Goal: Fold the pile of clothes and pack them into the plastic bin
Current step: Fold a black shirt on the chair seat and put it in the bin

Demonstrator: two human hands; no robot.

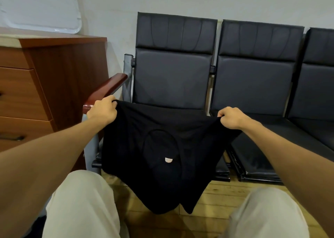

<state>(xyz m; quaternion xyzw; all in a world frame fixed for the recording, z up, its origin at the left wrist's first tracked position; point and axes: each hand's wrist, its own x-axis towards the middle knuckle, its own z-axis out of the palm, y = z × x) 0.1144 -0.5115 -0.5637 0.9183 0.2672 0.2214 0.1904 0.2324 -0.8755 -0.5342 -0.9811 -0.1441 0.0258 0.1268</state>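
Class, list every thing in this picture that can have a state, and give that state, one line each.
black shirt: unfolded, stretched in the air between both hands, lower part hanging free.
left hand: grips the shirt's top edge at its left end.
right hand: grips the shirt's top edge at its right end.
cabinet drawers: closed.

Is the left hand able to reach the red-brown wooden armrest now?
Probably yes: the red-brown wooden armrest lies just beyond the left hand with nothing between, though that hand grips the black fabric garment.
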